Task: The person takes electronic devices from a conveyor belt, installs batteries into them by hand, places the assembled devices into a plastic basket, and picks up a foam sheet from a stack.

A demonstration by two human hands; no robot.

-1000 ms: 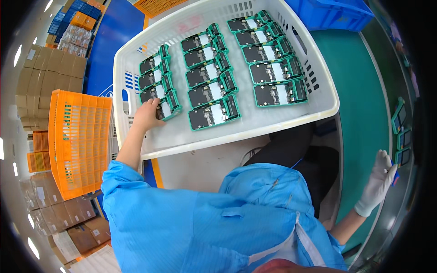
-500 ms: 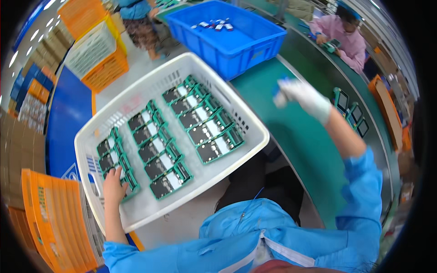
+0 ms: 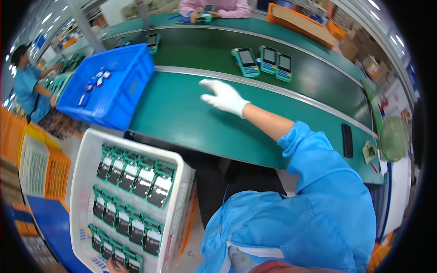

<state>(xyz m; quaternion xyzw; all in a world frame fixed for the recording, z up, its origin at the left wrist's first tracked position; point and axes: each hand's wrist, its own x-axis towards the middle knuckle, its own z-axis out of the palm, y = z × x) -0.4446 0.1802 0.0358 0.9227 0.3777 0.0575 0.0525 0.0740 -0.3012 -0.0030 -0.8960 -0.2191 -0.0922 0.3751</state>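
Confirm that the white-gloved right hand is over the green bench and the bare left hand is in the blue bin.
Not quite: the bare left hand is in the white basket, not the blue bin, as the head view shows. The white-gloved right hand is over the green bench, as you say.

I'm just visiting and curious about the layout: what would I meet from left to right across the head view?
Blue bin, gloved right hand, rightmost of three green handheld devices, black phone-like slab, round translucent green object.
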